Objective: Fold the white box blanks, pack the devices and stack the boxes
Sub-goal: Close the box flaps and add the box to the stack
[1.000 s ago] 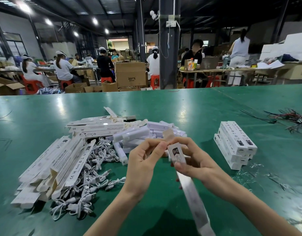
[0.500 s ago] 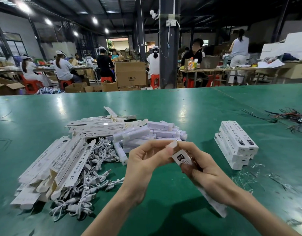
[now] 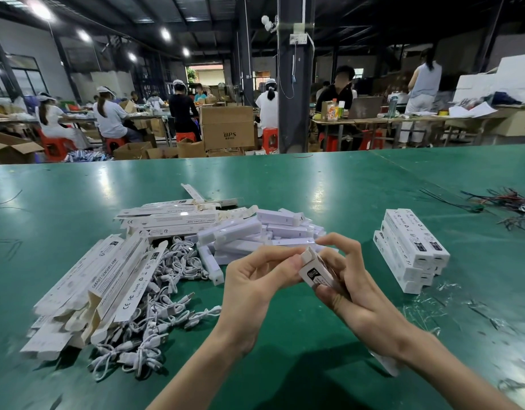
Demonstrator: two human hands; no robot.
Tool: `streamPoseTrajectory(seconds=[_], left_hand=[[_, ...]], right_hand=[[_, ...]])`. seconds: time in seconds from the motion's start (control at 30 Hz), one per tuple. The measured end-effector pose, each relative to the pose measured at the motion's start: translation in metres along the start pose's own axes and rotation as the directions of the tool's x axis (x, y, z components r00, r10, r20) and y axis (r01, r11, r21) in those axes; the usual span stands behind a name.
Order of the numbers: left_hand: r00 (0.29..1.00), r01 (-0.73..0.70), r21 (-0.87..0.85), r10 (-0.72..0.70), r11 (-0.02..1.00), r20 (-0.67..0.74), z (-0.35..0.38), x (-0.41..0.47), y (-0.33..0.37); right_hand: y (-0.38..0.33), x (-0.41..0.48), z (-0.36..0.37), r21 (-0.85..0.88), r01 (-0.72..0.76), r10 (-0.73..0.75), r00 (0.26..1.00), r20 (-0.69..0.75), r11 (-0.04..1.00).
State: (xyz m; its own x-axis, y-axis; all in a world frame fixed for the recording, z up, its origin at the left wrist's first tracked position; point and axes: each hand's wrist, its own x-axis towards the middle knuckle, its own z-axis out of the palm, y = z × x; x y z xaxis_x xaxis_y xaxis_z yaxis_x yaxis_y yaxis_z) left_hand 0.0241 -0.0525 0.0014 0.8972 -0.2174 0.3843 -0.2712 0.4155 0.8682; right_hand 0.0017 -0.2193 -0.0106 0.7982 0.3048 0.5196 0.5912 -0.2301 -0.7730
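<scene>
On the green surface (image 3: 344,184), a loose heap of flat white box blanks (image 3: 107,276) lay to the left, overlapping a tangle of white cables (image 3: 154,315) that spread toward the near edge. Behind the hands, a pile of white devices (image 3: 255,232) lay every which way, and beyond it a few more flat blanks (image 3: 169,217). To the right stood a neat stack of packed boxes (image 3: 409,250), well apart from the piles. Scraps of clear film (image 3: 427,306) littered the surface just near that stack, and coloured wires (image 3: 506,202) lay at the far right edge.

Bare green room lay open between the hands and the near edge, and between the device pile and the stack. The far half of the surface was free up to its back edge.

The left hand (image 3: 255,285) was curled, thumb and fingertips pinching the end of a white box (image 3: 317,272) held above the surface. The right hand (image 3: 353,291) wrapped round the box's body from beneath, its forefinger lifted above the end flap.
</scene>
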Motion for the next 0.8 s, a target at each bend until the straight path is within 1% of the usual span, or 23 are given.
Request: streamPoseTrajectory(seconds=[0.13, 0.27, 0.43, 0.63, 0.8], left_hand=[[0.999, -0.040, 0.048, 0.042, 0.998, -0.033, 0.0020, -0.0010, 0.0001], [0.998, -0.055, 0.059, 0.057, 0.997, -0.030, 0.0021, -0.0014, -0.0007], [0.991, -0.118, 0.195, 0.127, 0.974, -0.036, -0.0009, -0.0007, -0.0049], [0.979, -0.201, 0.278, 0.203, 0.939, 0.021, -0.0026, -0.0018, -0.0052], [0.984, -0.165, 0.285, 0.176, 0.944, -0.013, -0.0051, 0.0023, -0.0035]], right_hand=[[-0.0011, -0.0007, -0.0002, -0.012, -0.002, 0.002, 1.000, -0.001, 1.000], [-0.0015, -0.0011, -0.0002, -0.032, -0.012, 0.012, 1.000, -0.004, 0.999], [-0.0011, -0.0010, -0.0002, -0.047, -0.023, 0.022, 1.000, -0.006, 0.999], [-0.0006, -0.0015, -0.0022, -0.070, -0.053, 0.053, 0.999, 0.001, 0.996], [0.0006, -0.0025, -0.0017, -0.136, -0.055, 0.060, 0.998, 0.031, 0.989]])
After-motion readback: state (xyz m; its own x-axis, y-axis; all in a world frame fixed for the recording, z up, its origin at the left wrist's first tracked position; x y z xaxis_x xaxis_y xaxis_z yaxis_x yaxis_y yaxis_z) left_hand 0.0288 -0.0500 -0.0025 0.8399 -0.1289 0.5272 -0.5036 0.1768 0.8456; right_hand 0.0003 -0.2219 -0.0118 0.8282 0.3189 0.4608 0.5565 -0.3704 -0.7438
